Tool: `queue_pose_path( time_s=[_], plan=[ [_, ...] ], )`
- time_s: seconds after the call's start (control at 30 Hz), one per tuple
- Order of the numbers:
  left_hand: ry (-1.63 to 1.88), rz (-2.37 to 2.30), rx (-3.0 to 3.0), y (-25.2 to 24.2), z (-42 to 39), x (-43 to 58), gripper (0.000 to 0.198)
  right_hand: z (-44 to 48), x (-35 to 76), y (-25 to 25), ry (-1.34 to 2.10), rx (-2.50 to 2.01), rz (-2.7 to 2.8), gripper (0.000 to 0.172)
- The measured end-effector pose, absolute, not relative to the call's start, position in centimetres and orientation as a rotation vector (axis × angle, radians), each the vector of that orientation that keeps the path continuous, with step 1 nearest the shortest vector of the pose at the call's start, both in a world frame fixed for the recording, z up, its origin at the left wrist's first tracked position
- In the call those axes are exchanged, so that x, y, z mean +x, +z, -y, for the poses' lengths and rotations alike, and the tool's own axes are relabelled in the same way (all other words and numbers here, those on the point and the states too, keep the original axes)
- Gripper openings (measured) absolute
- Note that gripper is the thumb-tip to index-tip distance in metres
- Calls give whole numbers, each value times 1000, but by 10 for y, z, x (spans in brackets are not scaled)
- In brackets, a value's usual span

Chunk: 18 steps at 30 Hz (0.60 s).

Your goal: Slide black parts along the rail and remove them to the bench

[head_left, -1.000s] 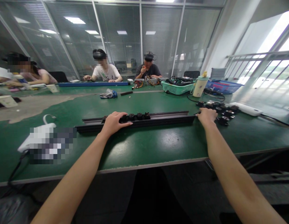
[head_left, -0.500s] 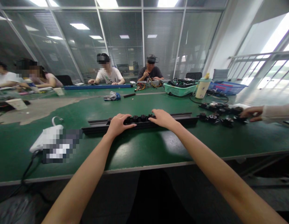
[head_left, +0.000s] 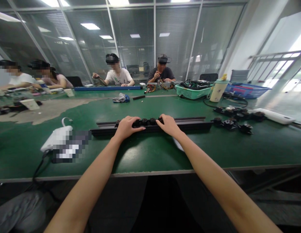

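My left hand (head_left: 128, 127) and my right hand (head_left: 169, 125) lie side by side, fingers curved over a short row of small black parts (head_left: 148, 121). These parts sit on a long black metal rail (head_left: 186, 126) that runs across the green work table (head_left: 262, 149). Both hands hide part of the row. To the right of the rail, a loose group of similar black parts (head_left: 230, 124) lies on the table, nearer my right hand than my left.
A white power strip (head_left: 274, 116) lies at the right, and a white adapter with cable (head_left: 58, 137) sits at the left. Beyond stand a green basket of wires (head_left: 193, 92), a bottle (head_left: 217, 93) and a blue tray (head_left: 247, 91). Co-workers (head_left: 117, 72) sit across the table.
My right hand has moved left from the loose parts onto the row on the rail. A co-worker's hand seen reaching at the right half a second ago is gone.
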<state>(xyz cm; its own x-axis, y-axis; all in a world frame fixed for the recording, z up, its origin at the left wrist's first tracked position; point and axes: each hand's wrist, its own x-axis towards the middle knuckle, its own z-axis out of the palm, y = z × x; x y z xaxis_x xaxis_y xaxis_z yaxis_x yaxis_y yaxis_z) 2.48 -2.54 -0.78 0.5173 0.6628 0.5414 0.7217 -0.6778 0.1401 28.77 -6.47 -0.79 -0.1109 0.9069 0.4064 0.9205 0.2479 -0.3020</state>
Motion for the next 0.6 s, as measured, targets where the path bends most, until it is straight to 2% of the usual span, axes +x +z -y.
queue_pose_path(
  time_s=[0.17, 0.6],
  plan=[
    [-873, 1219, -2646, -8, 27, 25, 61, 68, 282, -7, -158, -1719, 1959, 27],
    [-862, 1228, -2648, -9, 25, 25, 60, 59, 291, -7, -17, -1637, 2016, 29]
  ],
)
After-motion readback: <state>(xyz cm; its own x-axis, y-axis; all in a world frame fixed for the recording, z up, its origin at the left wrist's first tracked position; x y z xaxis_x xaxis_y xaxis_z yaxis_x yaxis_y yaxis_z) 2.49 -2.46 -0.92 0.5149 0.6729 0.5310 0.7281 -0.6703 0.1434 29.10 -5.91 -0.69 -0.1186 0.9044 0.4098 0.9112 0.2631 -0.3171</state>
